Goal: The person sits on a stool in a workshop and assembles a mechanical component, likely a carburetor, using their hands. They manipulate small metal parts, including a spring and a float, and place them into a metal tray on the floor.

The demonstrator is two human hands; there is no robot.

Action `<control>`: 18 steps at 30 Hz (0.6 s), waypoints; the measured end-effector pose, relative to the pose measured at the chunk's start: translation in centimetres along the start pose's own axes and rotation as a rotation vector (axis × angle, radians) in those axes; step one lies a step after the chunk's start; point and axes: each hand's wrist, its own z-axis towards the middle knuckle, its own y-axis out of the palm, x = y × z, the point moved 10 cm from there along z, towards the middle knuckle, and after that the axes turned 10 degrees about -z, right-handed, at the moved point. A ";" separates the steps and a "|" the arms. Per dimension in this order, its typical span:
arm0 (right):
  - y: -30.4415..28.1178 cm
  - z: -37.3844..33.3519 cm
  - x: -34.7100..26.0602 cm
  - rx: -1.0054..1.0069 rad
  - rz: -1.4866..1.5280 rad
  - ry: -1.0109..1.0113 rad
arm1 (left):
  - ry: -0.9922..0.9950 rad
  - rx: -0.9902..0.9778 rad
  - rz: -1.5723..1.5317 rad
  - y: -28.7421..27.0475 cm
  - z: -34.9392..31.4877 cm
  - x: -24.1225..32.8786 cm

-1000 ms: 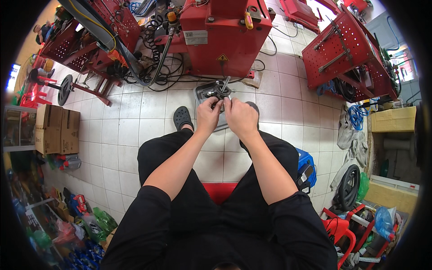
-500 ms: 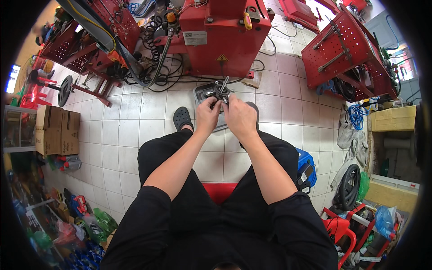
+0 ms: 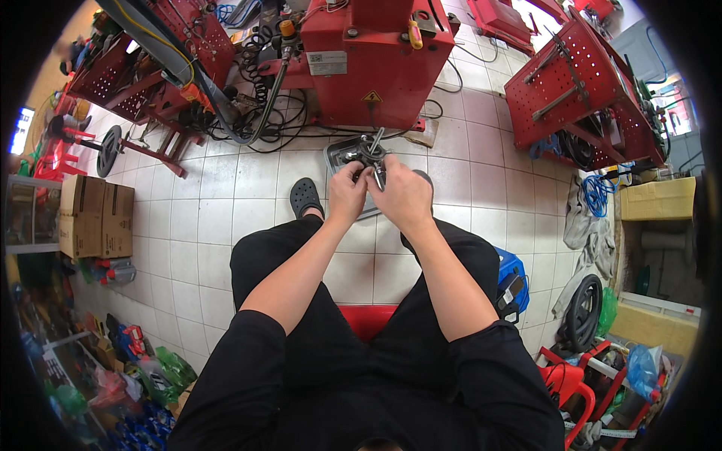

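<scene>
Both my hands are held out over a grey tray (image 3: 329, 159) on the floor between my feet. They are at a dark metal part (image 3: 368, 152) with shiny rods sticking out. My left hand (image 3: 347, 197) grips its left near side with bent fingers. My right hand (image 3: 403, 197) is closed at its right near side, where a short, dark, shiny piece (image 3: 380, 179) shows by the fingers. My fingertips nearly meet and hide the part's near side. What lies in the tray beneath is too small to tell.
Ahead stands a red machine (image 3: 372, 71) with black hoses (image 3: 282, 128) on the floor at its left. A red perforated tool cart (image 3: 564, 90) is at far right, cardboard boxes (image 3: 96, 218) at left. A blue case (image 3: 511, 274) sits beside my right knee.
My right hand has turned slightly and its fingers have shifted, so more of the short dark piece shows. The left hand stays nearly in place.
</scene>
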 end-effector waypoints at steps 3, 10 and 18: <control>1.1 -0.1 0.3 -0.017 0.010 -0.004 | -0.011 0.002 0.004 0.0 0.0 0.1; 0.7 -0.1 0.1 -0.041 -0.016 0.041 | 0.056 0.015 0.010 -0.1 0.2 -0.2; 0.5 -0.1 0.0 -0.019 -0.004 -0.008 | 0.016 0.010 -0.005 0.0 0.0 -0.2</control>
